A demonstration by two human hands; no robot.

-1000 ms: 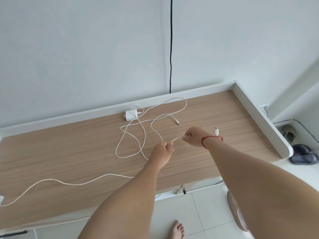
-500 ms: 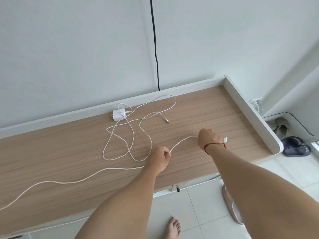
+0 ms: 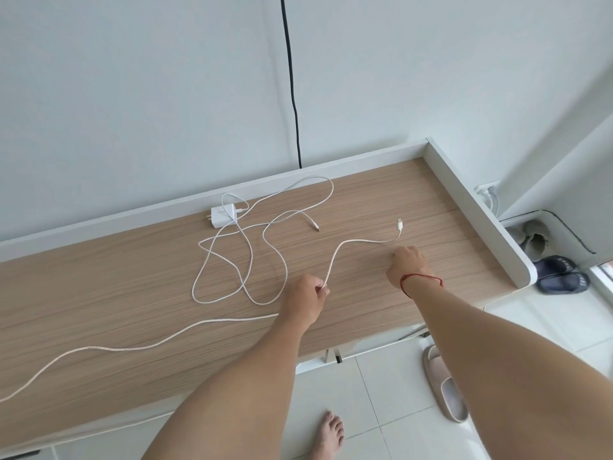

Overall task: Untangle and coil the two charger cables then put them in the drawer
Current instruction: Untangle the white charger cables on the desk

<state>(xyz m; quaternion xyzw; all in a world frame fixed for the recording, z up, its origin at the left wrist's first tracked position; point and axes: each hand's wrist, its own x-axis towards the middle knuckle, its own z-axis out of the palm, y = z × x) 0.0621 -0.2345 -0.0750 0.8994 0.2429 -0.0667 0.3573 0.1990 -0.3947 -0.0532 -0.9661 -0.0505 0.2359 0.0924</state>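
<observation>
A long braided white cable (image 3: 139, 347) runs from the left edge across the wooden desk (image 3: 99, 293) into my left hand (image 3: 306, 298), which grips it. From there it curves up and right to its connector (image 3: 400, 224), which lies on the desk. My right hand (image 3: 409, 263) is just below that end, fingers curled, holding nothing. A second, thinner white cable (image 3: 245, 260) lies in loose loops at the middle, joined to a white charger plug (image 3: 223, 216) by the back rim. Its free tip (image 3: 315, 228) rests on the desk.
The desk has a raised white rim (image 3: 474, 210) along the back and right side. A black cord (image 3: 293, 94) hangs down the wall. On the tiled floor are a pale slipper (image 3: 444, 386), dark sandals (image 3: 560, 277) and my bare foot (image 3: 328, 436).
My right hand let go of the braided cable's end, which now lies on the desk. My left hand kept its grip and drew back toward me.
</observation>
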